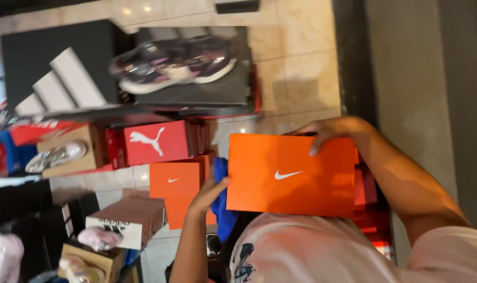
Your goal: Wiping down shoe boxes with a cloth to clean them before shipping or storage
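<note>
My left hand (209, 193) was pressed flat against the left edge of the orange shoe box (291, 175), fingers spread and pointing up along that side. My right hand (327, 133) was hooked over the box's top right corner, fingertips curled onto the front face. The two hands were well apart, clamped on opposite ends of the same box. The box sat between them, held level just in front of my chest, its broad orange face with a white curved mark turned toward the camera. Its lower edge was hidden behind my pale pink shirt (322, 249).

A blue cloth (222, 202) hung just behind my left hand, beside the box's left edge. Further left stood a second, smaller orange box (174, 181), and above it a red shoe box (157, 141) with a white leaping-cat mark. More red and orange boxes (365, 188) showed behind the held box on the right, partly hidden. Above, a dark sneaker with a white sole (173, 63) rested on a dark grey box (196, 86), next to a large black box with white stripes (57, 68). At lower left, a brown cardboard box (128, 220) lay near a pink shoe (98, 238). A silvery shoe (55, 156) lay on a tan box (73, 152) at the left. The floor was beige tile (301, 57).
</note>
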